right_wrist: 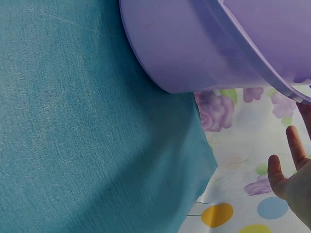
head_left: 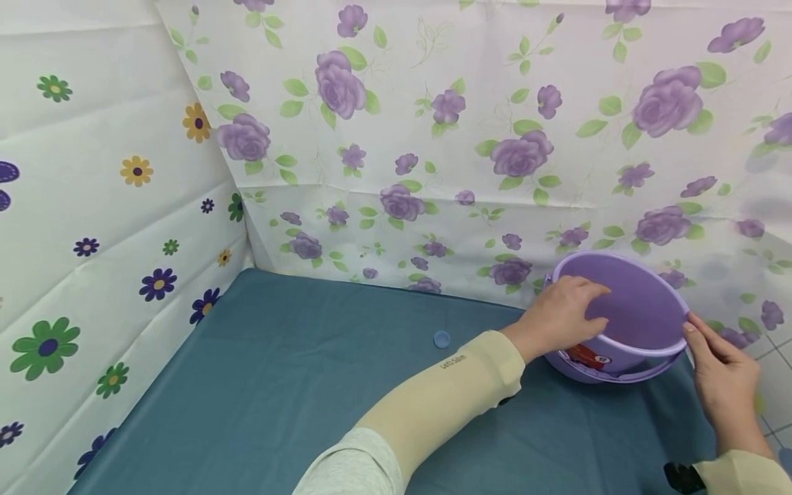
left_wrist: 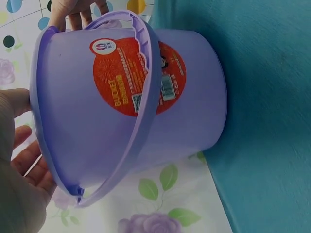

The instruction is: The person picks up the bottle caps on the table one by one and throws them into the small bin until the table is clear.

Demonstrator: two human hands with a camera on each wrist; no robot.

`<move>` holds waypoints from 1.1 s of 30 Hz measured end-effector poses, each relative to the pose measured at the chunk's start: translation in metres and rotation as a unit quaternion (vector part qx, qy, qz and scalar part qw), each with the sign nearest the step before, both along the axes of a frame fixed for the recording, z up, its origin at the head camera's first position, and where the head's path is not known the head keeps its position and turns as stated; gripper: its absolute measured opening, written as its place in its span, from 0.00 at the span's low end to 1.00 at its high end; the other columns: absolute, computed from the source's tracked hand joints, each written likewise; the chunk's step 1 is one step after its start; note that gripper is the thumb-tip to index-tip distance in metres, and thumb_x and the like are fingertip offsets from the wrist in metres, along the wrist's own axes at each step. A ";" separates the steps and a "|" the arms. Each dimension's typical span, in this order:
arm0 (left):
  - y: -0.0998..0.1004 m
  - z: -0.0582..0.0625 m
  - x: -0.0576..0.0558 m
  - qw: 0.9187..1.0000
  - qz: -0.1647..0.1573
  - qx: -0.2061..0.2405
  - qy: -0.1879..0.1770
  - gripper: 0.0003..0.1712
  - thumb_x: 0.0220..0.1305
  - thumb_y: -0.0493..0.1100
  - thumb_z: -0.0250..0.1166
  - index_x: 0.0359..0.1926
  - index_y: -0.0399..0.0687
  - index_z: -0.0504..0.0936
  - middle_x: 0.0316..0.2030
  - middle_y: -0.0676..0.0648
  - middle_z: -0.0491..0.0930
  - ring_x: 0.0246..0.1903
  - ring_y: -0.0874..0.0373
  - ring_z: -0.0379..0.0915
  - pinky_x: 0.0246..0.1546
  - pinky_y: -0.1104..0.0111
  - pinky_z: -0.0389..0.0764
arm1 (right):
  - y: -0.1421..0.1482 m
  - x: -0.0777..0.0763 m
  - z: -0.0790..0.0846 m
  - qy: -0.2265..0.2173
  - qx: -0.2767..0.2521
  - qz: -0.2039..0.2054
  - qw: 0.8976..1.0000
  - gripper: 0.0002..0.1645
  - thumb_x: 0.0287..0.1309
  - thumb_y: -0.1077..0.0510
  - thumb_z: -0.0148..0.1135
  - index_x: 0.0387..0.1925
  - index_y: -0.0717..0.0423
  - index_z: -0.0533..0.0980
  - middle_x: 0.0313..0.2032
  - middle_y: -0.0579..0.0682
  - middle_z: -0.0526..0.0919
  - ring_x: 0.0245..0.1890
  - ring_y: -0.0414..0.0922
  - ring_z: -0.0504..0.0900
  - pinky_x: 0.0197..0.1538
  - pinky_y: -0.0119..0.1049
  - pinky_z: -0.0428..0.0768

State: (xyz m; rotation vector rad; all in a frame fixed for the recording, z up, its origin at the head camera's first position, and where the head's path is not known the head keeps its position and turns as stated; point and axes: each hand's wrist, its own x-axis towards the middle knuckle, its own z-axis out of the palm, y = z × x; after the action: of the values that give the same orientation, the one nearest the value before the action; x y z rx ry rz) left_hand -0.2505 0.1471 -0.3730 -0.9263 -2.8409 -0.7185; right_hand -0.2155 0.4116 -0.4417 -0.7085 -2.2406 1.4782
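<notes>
A purple plastic bucket [head_left: 594, 364] with a red label stands upright on the blue-green cloth, its carrying handle [left_wrist: 146, 82] lowered against the near side. My right hand [head_left: 724, 375] pinches the rim on the right between thumb and fingers; part of that hand [right_wrist: 299, 189] shows beside the bucket in the right wrist view. Over the rim's left side reaches my left hand [head_left: 559, 313], thumb and fingers spread apart at the bucket's mouth. The left wrist view has that hand [left_wrist: 22, 179] close at the rim; whether it touches cannot be told.
A small blue round cap [head_left: 442, 339] lies on the cloth-covered table [head_left: 297, 357], left of the bucket. Behind it rises a wall sheet [head_left: 396, 151] printed with purple flowers. Another flowered sheet [head_left: 99, 206] stands along the left edge.
</notes>
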 end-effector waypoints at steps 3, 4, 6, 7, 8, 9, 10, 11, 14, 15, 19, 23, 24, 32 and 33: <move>-0.007 0.002 0.000 1.000 0.000 0.010 0.012 0.29 0.61 0.60 0.59 0.63 0.70 0.67 0.59 0.66 0.68 0.60 0.72 0.61 0.61 0.80 0.63 | -0.001 -0.001 0.000 0.007 0.002 -0.002 1.000 0.23 0.56 0.40 0.59 0.55 0.32 0.75 0.58 0.30 0.73 0.57 0.25 0.70 0.48 0.09 0.67; -0.010 0.004 0.000 1.000 0.001 0.014 0.020 0.28 0.61 0.59 0.59 0.63 0.69 0.67 0.58 0.66 0.69 0.60 0.71 0.62 0.60 0.80 0.64 | -0.001 0.000 -0.001 0.009 0.003 -0.003 1.000 0.23 0.56 0.40 0.59 0.55 0.32 0.75 0.58 0.30 0.73 0.57 0.25 0.70 0.48 0.09 0.67; -0.016 0.007 -0.002 0.999 0.002 0.022 0.036 0.28 0.61 0.59 0.59 0.62 0.68 0.68 0.58 0.65 0.70 0.59 0.71 0.63 0.60 0.80 0.63 | -0.001 0.000 -0.001 0.012 0.003 -0.003 1.000 0.23 0.56 0.41 0.59 0.55 0.32 0.75 0.58 0.30 0.73 0.58 0.25 0.70 0.49 0.09 0.67; -0.021 0.007 -0.003 0.999 0.003 0.027 0.047 0.28 0.61 0.59 0.59 0.62 0.67 0.69 0.57 0.64 0.70 0.59 0.70 0.63 0.60 0.80 0.63 | -0.001 0.000 -0.001 0.013 0.002 -0.003 1.000 0.23 0.56 0.41 0.59 0.55 0.32 0.75 0.58 0.30 0.73 0.58 0.25 0.69 0.49 0.09 0.66; -0.025 0.008 -0.004 0.998 0.004 0.030 0.060 0.27 0.61 0.59 0.59 0.62 0.66 0.69 0.57 0.64 0.71 0.59 0.70 0.64 0.61 0.80 0.63 | -0.001 0.000 -0.001 0.014 0.003 -0.003 1.000 0.23 0.56 0.41 0.59 0.55 0.32 0.75 0.59 0.30 0.73 0.58 0.25 0.69 0.50 0.09 0.66; -0.030 0.009 -0.004 0.997 0.007 0.035 0.068 0.28 0.61 0.59 0.59 0.62 0.66 0.69 0.57 0.63 0.71 0.59 0.69 0.63 0.61 0.80 0.63 | -0.001 0.001 -0.001 0.014 0.004 -0.002 1.000 0.23 0.57 0.41 0.59 0.55 0.32 0.75 0.59 0.30 0.72 0.59 0.25 0.69 0.50 0.09 0.66; -0.035 0.008 -0.005 0.996 0.009 0.041 0.077 0.28 0.61 0.59 0.59 0.62 0.65 0.69 0.58 0.63 0.71 0.59 0.69 0.63 0.61 0.79 0.63 | -0.001 0.001 -0.001 0.014 0.005 -0.002 1.000 0.23 0.57 0.41 0.58 0.55 0.32 0.74 0.59 0.30 0.72 0.60 0.26 0.68 0.51 0.09 0.66; -0.041 0.008 -0.006 0.995 0.013 0.046 0.086 0.28 0.62 0.60 0.58 0.62 0.65 0.69 0.58 0.62 0.70 0.60 0.68 0.63 0.62 0.79 0.63 | -0.001 0.001 -0.001 0.015 0.004 -0.001 1.000 0.23 0.57 0.41 0.58 0.55 0.32 0.74 0.59 0.31 0.72 0.60 0.26 0.68 0.51 0.09 0.65; -0.060 0.003 -0.009 0.992 0.026 0.070 0.104 0.28 0.62 0.59 0.58 0.62 0.64 0.69 0.58 0.61 0.71 0.60 0.67 0.63 0.62 0.76 0.64 | -0.002 0.002 -0.001 0.017 0.003 -0.003 1.000 0.22 0.57 0.42 0.59 0.55 0.32 0.75 0.59 0.31 0.73 0.59 0.26 0.68 0.50 0.09 0.66; -0.067 0.001 -0.010 0.991 0.032 0.079 0.105 0.28 0.62 0.59 0.58 0.63 0.63 0.69 0.59 0.60 0.71 0.60 0.66 0.63 0.61 0.76 0.65 | -0.002 0.002 -0.001 0.017 0.002 -0.003 1.000 0.22 0.57 0.41 0.59 0.55 0.32 0.75 0.59 0.31 0.72 0.60 0.26 0.68 0.50 0.09 0.66; -0.095 -0.009 -0.014 0.987 0.054 0.106 0.104 0.27 0.62 0.57 0.59 0.62 0.63 0.70 0.58 0.59 0.71 0.59 0.65 0.64 0.60 0.73 0.68 | -0.001 0.001 -0.001 0.014 0.000 -0.002 1.000 0.23 0.56 0.41 0.59 0.55 0.31 0.75 0.59 0.30 0.72 0.59 0.25 0.68 0.51 0.09 0.66; -0.122 -0.023 -0.015 0.985 0.082 0.113 0.099 0.26 0.61 0.57 0.60 0.61 0.64 0.71 0.57 0.59 0.72 0.59 0.64 0.65 0.61 0.70 0.68 | 0.000 -0.001 -0.002 0.018 -0.006 -0.004 1.000 0.23 0.56 0.41 0.60 0.54 0.33 0.75 0.58 0.31 0.73 0.58 0.25 0.70 0.50 0.09 0.66; -0.128 -0.026 -0.015 0.985 0.088 0.114 0.100 0.26 0.61 0.56 0.60 0.60 0.63 0.71 0.57 0.58 0.73 0.58 0.63 0.66 0.61 0.69 0.69 | 0.000 -0.001 -0.002 0.019 -0.008 -0.004 1.000 0.23 0.56 0.41 0.60 0.54 0.33 0.75 0.58 0.31 0.73 0.58 0.25 0.70 0.50 0.09 0.67; -0.171 -0.059 -0.010 0.985 0.127 0.101 0.051 0.28 0.62 0.60 0.59 0.62 0.62 0.70 0.59 0.56 0.71 0.62 0.59 0.63 0.61 0.62 0.69 | -0.001 -0.003 -0.003 0.011 -0.006 -0.007 1.000 0.22 0.56 0.41 0.59 0.54 0.31 0.75 0.58 0.30 0.73 0.58 0.25 0.70 0.54 0.11 0.65; -0.176 -0.064 -0.009 0.985 0.134 0.098 0.045 0.29 0.61 0.60 0.59 0.62 0.61 0.70 0.59 0.56 0.71 0.62 0.58 0.63 0.61 0.61 0.69 | -0.001 -0.003 -0.003 0.008 -0.004 -0.007 1.000 0.22 0.56 0.40 0.58 0.55 0.31 0.75 0.58 0.30 0.73 0.58 0.25 0.69 0.56 0.13 0.65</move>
State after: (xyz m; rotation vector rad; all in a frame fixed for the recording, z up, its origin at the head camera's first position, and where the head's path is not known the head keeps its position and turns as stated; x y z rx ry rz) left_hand -0.2597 -0.0290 -0.4365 -0.5220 -2.6814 -0.8754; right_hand -0.2183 0.4103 -0.4443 -0.7106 -2.2157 1.4819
